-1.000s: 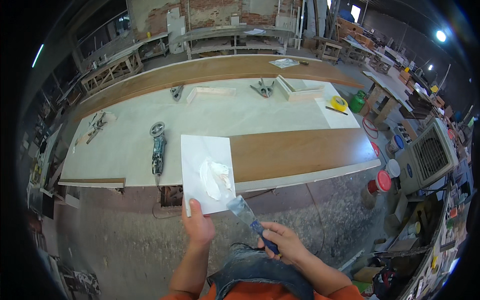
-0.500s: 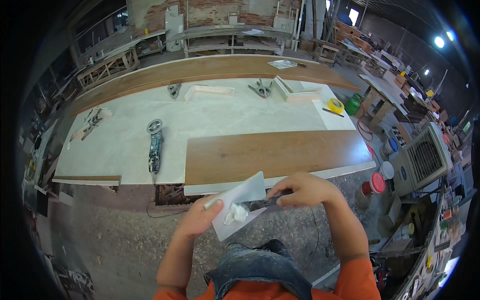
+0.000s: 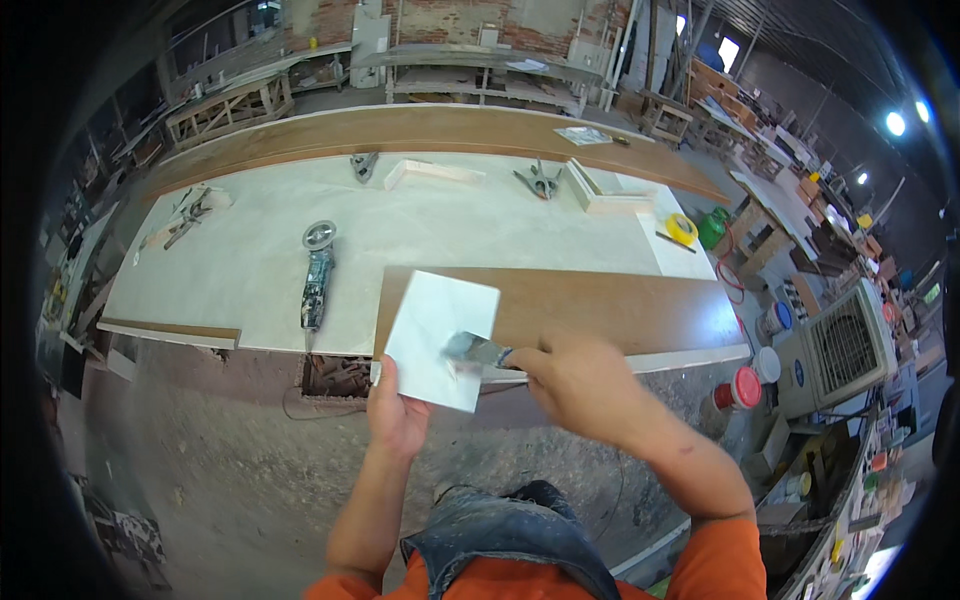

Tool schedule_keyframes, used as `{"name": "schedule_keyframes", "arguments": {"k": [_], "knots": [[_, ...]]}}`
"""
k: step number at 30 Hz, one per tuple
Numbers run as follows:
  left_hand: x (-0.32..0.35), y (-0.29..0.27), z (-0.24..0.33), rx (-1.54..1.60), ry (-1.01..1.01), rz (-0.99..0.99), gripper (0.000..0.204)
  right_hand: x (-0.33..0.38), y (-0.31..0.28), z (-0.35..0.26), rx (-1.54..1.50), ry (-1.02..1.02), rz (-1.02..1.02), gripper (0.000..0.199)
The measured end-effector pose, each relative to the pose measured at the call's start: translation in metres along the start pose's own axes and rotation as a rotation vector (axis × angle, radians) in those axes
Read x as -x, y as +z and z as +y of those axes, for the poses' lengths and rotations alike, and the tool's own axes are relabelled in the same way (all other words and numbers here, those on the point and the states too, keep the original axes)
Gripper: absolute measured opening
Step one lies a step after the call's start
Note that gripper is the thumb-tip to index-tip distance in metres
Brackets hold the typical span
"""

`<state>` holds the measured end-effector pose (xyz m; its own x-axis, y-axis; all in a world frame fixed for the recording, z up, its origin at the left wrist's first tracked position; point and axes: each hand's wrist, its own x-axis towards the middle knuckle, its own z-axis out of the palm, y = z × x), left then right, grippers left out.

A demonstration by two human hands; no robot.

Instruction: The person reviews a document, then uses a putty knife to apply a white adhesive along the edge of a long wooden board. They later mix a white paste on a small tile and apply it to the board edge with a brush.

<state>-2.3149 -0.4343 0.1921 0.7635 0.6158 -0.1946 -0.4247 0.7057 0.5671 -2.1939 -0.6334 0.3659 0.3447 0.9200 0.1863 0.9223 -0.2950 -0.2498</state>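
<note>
At the bench's near edge: left hand (image 3: 398, 415) pinches white board (image 3: 440, 338) by its bottom corner, right hand (image 3: 583, 385) fisted round putty knife (image 3: 476, 350), blade flat on board, over wood panel (image 3: 600, 310).

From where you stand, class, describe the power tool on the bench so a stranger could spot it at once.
Start at the long pale workbench. Near its front edge, left of the brown board, lies an angle grinder. Its round disc end and dark green body set it apart from the clamps further back.
</note>
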Motion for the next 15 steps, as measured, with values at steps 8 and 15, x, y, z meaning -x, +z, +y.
{"name": "schedule_keyframes", "arguments": {"k": [8, 15], "knots": [[-0.003, -0.003, -0.002, -0.141, 0.463, -0.005, 0.057, 0.041, 0.086, -0.002, -1.651, 0.819, -0.159, 0.038], [0.012, -0.018, 0.004, -0.245, 0.325, -0.145, 0.056, 0.012, 0.068, 0.028, -1.434, 0.695, -0.005, 0.034]]}}
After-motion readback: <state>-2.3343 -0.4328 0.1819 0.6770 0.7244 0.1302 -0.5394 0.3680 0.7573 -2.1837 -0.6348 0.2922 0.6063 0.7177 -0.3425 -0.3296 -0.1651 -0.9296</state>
